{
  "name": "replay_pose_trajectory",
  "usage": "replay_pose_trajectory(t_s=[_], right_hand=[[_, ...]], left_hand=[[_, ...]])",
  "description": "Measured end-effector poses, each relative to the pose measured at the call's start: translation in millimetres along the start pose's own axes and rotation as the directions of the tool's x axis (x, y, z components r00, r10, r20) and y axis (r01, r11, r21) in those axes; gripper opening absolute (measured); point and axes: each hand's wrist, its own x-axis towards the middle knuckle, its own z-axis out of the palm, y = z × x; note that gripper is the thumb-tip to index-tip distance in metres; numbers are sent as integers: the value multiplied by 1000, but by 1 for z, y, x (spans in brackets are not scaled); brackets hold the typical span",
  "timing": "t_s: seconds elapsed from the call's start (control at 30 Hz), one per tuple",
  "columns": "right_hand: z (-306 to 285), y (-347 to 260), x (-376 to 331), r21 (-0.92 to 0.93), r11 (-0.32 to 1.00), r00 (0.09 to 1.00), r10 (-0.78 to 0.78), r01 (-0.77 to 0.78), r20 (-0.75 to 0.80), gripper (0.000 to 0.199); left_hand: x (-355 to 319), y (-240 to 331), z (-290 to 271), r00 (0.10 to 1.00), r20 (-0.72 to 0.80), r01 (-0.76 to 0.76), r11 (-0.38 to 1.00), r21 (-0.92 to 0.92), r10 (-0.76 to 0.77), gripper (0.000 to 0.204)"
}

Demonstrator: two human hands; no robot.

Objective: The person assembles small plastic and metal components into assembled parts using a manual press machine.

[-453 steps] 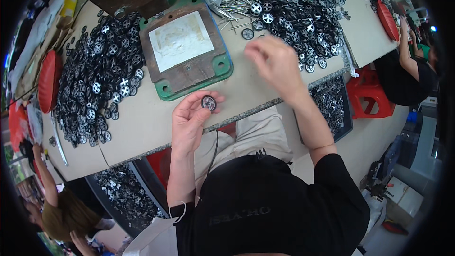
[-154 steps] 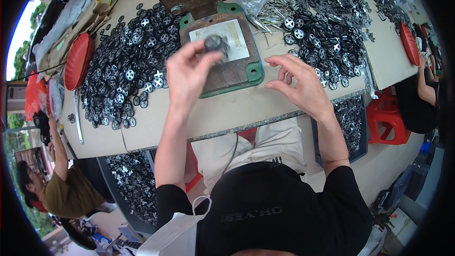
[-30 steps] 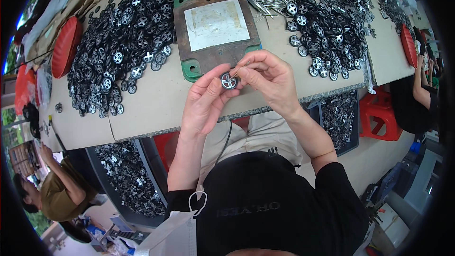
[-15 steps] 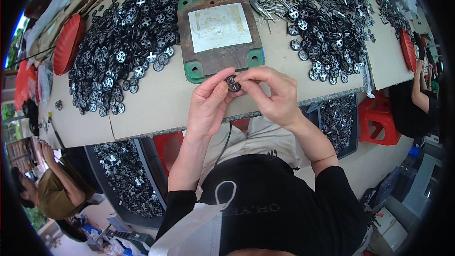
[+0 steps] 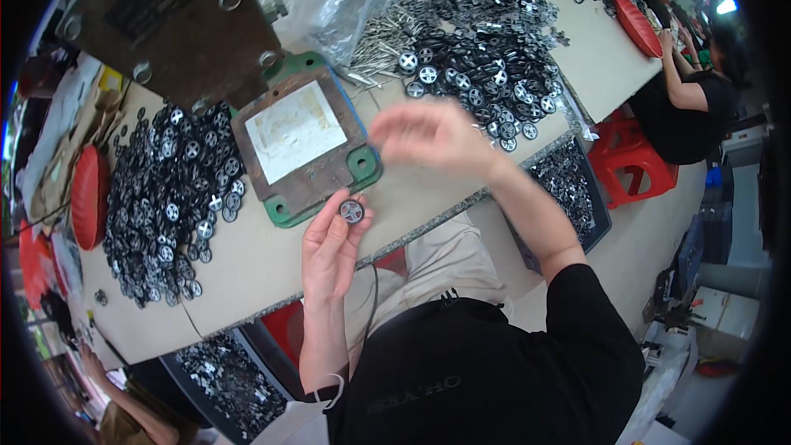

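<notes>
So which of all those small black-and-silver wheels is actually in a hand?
The single wheel pinched at the left hand's fingertips, just below the green-edged plate. All the others lie loose in piles on the table.

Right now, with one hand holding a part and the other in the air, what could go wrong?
The left hand pinches the small wheel only at its fingertips, near the table edge; a loose grip could drop it into the lap. The right hand is blurred above the wheel pile and could scatter parts when it lands.
</notes>
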Motion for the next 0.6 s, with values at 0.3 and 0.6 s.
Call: replay_pose_trajectory(t_s=[0.3,0.6], right_hand=[[-182,68,121,-835,470,932,-63,-287,-356,31],[-195,69,123,-881,471,960,-222,-49,-172,34]], left_hand=[[3,-1,-4,998,57,38,999,-10,-38,31],[1,0,-5,996,69,50,999,13,-51,31]])
